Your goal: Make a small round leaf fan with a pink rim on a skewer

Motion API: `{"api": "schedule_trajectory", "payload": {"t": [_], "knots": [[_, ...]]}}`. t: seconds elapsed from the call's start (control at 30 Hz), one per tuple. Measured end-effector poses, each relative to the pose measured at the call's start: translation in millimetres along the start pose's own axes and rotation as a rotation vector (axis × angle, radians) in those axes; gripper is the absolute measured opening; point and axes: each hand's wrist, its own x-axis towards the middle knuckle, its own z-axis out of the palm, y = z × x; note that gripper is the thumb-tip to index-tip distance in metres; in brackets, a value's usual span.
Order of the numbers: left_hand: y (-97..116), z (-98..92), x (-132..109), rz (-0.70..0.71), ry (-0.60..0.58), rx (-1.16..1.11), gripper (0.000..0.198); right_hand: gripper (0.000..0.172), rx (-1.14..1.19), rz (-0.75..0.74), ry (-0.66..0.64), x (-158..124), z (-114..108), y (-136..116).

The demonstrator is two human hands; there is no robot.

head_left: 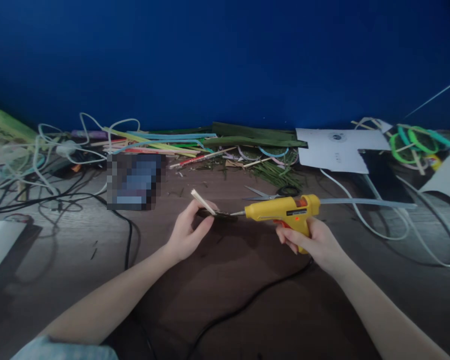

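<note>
Here, a dark wood-grained surface (pixel 217 280) stretches before you to one plain blue wall (pixel 225 60). Your left hand's (pixel 189 233) grip is pinched on one pale stick (pixel 203 202); your right hand's (pixel 318 244) grip is wrapped around one yellow glue gun (pixel 281 210), its nozzle (pixel 239 213) near the stick's lower end. Beyond the gun lies one pair of scissors (pixel 261 194).

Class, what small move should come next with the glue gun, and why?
Probably a gentle squeeze of the yellow glue gun with the right hand: its nozzle points at the dark piece by the pale stick in the left hand.
</note>
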Motion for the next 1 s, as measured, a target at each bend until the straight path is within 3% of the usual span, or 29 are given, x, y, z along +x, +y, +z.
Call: {"api": "schedule_trajectory", "payload": {"t": [1.0], "knots": [[-3.4, 0.0, 1.8, -0.083, 0.053, -0.153, 0.012, 0.026, 0.017, 0.019, 0.02, 1.7, -0.7, 4.8]]}}
